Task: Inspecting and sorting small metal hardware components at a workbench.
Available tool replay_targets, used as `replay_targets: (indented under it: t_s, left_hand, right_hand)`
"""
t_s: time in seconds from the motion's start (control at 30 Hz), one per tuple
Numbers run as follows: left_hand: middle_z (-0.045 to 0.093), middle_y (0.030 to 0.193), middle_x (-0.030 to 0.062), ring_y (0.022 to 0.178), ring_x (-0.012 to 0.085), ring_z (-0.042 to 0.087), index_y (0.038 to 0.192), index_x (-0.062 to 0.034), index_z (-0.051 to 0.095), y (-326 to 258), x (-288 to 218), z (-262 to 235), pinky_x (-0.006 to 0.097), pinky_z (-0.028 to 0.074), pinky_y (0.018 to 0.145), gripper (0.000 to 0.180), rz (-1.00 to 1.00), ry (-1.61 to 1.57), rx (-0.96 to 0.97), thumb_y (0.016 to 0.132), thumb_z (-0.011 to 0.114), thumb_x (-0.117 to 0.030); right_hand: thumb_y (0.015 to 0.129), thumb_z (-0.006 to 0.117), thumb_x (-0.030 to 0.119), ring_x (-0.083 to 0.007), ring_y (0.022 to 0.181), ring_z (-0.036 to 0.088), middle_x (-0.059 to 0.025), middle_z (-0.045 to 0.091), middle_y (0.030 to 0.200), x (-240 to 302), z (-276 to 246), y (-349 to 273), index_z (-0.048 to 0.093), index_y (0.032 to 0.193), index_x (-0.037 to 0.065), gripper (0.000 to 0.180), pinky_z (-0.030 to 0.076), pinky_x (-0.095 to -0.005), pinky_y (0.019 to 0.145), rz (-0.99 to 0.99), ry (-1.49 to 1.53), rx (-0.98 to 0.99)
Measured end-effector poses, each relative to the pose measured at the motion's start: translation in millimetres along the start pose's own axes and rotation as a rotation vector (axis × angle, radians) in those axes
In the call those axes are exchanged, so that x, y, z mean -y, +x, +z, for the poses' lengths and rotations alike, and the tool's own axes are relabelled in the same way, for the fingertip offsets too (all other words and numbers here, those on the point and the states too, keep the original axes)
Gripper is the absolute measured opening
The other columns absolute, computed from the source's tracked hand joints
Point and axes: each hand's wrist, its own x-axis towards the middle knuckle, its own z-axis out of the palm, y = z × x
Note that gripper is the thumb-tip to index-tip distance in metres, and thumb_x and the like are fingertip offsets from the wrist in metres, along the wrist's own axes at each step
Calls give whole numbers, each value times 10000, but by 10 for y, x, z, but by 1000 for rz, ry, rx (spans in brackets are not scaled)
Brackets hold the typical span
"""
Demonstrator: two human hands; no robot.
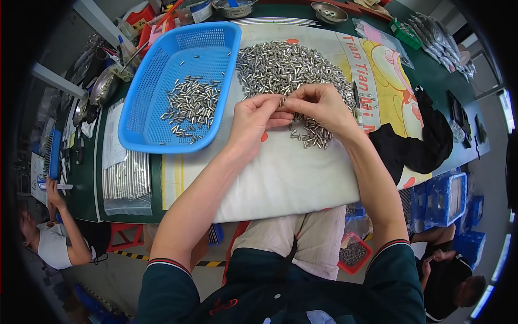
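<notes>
My left hand [253, 121] and my right hand [325, 110] meet over the front of a big heap of small silvery metal pins [286, 65]. Pinched between the fingertips of both is one small metal pin [282, 101], partly covered by the fingers. The left hand's lower fingers curl inward, and whether they hold more pins is hidden. More loose pins [317, 136] lie under the right hand on the white cloth [291, 178]. To the left, a blue perforated plastic basket [141, 108] contains a smaller pile of similar pins [191, 102].
Bagged metal rods [127, 178] lie left of the cloth. A black garment [415, 143] rests at right. Metal bowls [329, 12] and a green tray [406, 33] stand at the back. Other people sit at far left [56, 243] and lower right [448, 275].
</notes>
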Motion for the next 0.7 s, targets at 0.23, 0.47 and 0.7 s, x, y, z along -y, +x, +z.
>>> replay_targets:
  t_s: [0.23, 0.47, 0.7]
  left_hand:
    - [632, 872, 149, 753, 166, 632, 955, 44, 568, -6, -37, -1, 245, 531, 690, 213, -59, -26, 49, 894, 500, -148]
    - [627, 903, 168, 773, 183, 636, 990, 48, 550, 2, -45, -32, 257, 538, 699, 222, -109, -125, 88, 900, 481, -143]
    - [620, 934, 186, 802, 197, 636, 1003, 49, 539, -10, -74, -28, 266, 541, 719, 224, -145, -185, 117, 897, 476, -138]
  right_hand:
    - [814, 586, 204, -45, 559, 448, 14, 568, 673, -45, -59, 2, 643, 822, -13, 224, 362, -194, 506, 37, 73, 37]
    - [817, 589, 218, -40, 554, 446, 14, 556, 659, 35, -65, -20, 631, 804, -7, 229, 357, -190, 494, 88, 60, 60]
    - [831, 580, 229, -37, 550, 439, 21, 544, 649, 9, -49, -10, 622, 786, 1, 236, 354, -186, 492, 70, 59, 60]
